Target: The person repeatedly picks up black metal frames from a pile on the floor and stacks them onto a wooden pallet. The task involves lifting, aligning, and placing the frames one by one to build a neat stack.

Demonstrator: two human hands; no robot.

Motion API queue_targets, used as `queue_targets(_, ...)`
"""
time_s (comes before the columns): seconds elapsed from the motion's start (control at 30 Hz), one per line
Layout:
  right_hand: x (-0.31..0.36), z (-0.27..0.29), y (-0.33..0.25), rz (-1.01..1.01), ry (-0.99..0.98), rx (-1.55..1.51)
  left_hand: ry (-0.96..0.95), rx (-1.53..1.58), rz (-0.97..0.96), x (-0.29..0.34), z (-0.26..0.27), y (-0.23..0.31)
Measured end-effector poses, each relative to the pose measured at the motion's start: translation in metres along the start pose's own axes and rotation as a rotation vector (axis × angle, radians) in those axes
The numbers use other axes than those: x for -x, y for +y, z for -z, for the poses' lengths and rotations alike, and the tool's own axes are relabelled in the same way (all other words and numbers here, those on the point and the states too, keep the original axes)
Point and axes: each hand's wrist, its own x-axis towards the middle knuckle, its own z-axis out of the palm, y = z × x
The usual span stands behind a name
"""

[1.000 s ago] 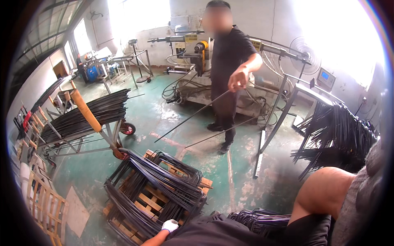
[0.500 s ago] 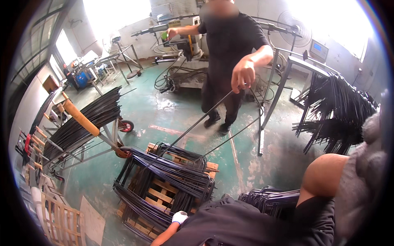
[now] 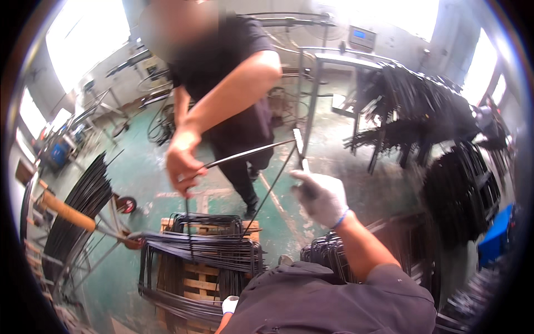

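My right hand [image 3: 322, 199], in a whitish glove, is raised in front of me with its fingers partly bent and apart. Nothing shows between them. Just left of it is the corner of a thin black bent-rod frame [image 3: 250, 151], gripped by a co-worker's bare hand [image 3: 186, 164]. The frame slants down to the stack of black rod frames [image 3: 206, 245] on a wooden pallet [image 3: 200, 284]. Low by that stack's near edge is my gloved left hand [image 3: 230, 304]; my torso covers part of it, and its fingers are not clear.
The co-worker [image 3: 222, 94] leans in from the far side. A metal rack [image 3: 314, 94] hung with black rods [image 3: 411, 100] stands at the right. More bent frames [image 3: 328, 250] lie close by my right side. A wheeled stand with a yellow roller [image 3: 67, 210] is at the left.
My right hand has come forward, out from the right edge. The co-worker has bent closer, and the held frame has swung lower. My view has turned to the right.
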Motion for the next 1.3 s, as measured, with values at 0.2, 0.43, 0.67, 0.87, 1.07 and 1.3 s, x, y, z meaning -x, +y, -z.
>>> queue_targets(0.2,0.036,-0.033,-0.028,-0.278,-0.215,-0.147,0.005,0.059,0.018,-0.007,-0.003,-0.001)
queue_targets(0.43,0.044,-0.041,-0.042,-0.29,-0.272,-0.238,-0.033,-0.03,0.017,-0.022,-0.007,0.02)
queue_targets(0.67,0.077,-0.067,-0.038,-0.141,-0.366,-0.232,-0.041,-0.048,-0.002,-0.028,-0.013,0.03)
queue_targets(0.87,0.079,-0.057,-0.068,-0.218,-0.666,-0.195,0.159,-0.167,-0.143,0.0,-0.016,0.018)
queue_targets(1.07,0.113,-0.061,-0.073,-0.278,-0.717,-0.074,0.19,-0.051,-0.035,0.069,-0.01,0.04)
queue_targets(1.3,0.139,-0.094,-0.076,-0.237,-0.974,-0.177,0.422,0.204,0.213,0.153,-0.015,0.014)
